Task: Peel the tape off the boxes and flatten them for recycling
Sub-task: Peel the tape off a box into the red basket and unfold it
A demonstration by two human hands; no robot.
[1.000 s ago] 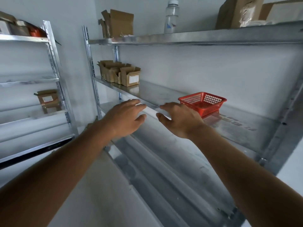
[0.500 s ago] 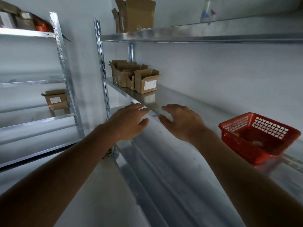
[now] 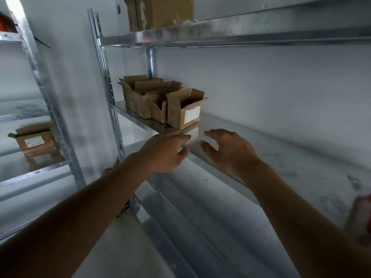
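The nearest box (image 3: 185, 109), small brown cardboard with its top flaps standing open and a white label on its front, sits at the front edge of the middle shelf (image 3: 251, 141), last in a row of about 4 open boxes (image 3: 144, 95) toward the shelf's left end. It looks light, stiff at the corners but easy to crush at the flaps, so the 2 side walls seem the best place to take hold. Both hands reach just below it, touching nothing: the left hand (image 3: 166, 151) and the right hand (image 3: 228, 151) have their fingers spread and loosely extended, a box-width gap between them. Another labelled box (image 3: 33, 140) rests on the rack to the left.
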